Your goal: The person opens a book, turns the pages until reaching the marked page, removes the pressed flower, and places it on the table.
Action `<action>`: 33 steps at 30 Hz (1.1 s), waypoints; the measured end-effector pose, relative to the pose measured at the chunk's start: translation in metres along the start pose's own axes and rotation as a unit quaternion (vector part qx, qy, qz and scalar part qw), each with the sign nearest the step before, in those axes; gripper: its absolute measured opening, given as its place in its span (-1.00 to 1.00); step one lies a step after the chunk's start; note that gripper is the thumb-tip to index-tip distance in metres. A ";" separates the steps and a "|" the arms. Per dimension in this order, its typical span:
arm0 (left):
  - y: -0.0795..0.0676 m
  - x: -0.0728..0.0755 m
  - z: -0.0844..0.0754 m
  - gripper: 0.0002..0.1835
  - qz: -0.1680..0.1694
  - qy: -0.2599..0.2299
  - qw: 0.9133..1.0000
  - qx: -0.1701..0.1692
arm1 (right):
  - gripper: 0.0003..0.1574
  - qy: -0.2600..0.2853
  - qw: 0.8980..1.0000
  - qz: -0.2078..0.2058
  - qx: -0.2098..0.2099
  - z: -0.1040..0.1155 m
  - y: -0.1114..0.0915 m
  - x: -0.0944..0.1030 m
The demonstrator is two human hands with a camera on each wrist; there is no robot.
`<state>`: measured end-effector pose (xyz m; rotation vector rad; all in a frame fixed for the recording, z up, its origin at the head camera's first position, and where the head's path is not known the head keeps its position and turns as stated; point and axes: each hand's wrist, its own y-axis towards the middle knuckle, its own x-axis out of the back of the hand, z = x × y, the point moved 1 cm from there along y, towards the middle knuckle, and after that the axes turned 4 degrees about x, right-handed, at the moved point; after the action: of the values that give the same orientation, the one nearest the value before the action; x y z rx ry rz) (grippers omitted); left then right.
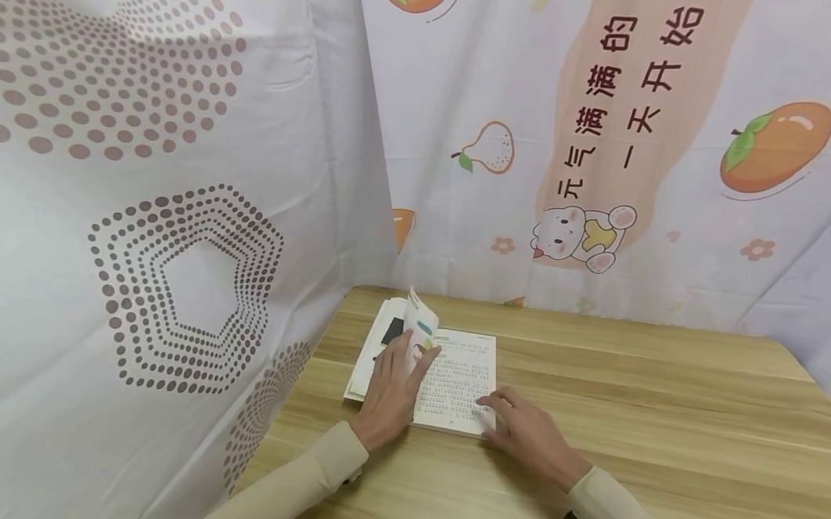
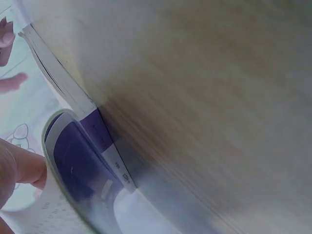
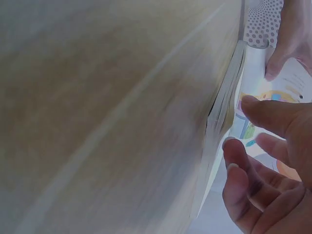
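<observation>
An open book (image 1: 458,387) lies toward the left side of the table, its right page full of printed text. One leaf with a coloured picture (image 1: 422,322) stands up near the fold. My left hand (image 1: 387,395) holds the left part of the book, thumb on the printed side and fingers on the other. In the left wrist view, a purple and white cover (image 2: 80,161) bends up beside the spine. By the book's lower right corner is my right hand (image 1: 529,434), fingers loosely bent, thumb and fingertips apart with nothing between them.
Under the book's left side lies a white item with a dark patch (image 1: 393,331). The wooden table (image 1: 635,381) extends to the right. A dotted white curtain (image 1: 196,279) hangs at the left, and a fruit-patterned curtain (image 1: 461,191) behind.
</observation>
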<state>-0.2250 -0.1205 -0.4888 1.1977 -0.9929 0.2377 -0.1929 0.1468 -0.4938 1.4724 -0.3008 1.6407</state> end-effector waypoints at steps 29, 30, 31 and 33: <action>-0.003 0.006 0.002 -0.67 0.095 0.064 0.993 0.001 | -0.85 -0.182 0.971 0.007 0.153 0.008 0.005 0.000; -0.003 0.006 0.002 -0.69 0.093 0.061 0.994 0.000 | -0.85 -0.181 0.972 0.008 0.151 0.008 0.005 0.000; -0.003 0.006 0.002 -0.71 0.091 0.057 0.994 -0.001 | -0.85 -0.179 0.973 0.007 0.148 0.007 0.005 0.000; -0.003 0.006 0.002 -0.74 0.088 0.050 0.995 -0.005 | -0.89 -0.164 0.976 0.001 0.141 0.007 0.005 0.001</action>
<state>-0.2205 -0.1252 -0.4867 1.0797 -1.0099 0.4274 -0.1919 0.1389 -0.4894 1.9641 -0.2589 1.4819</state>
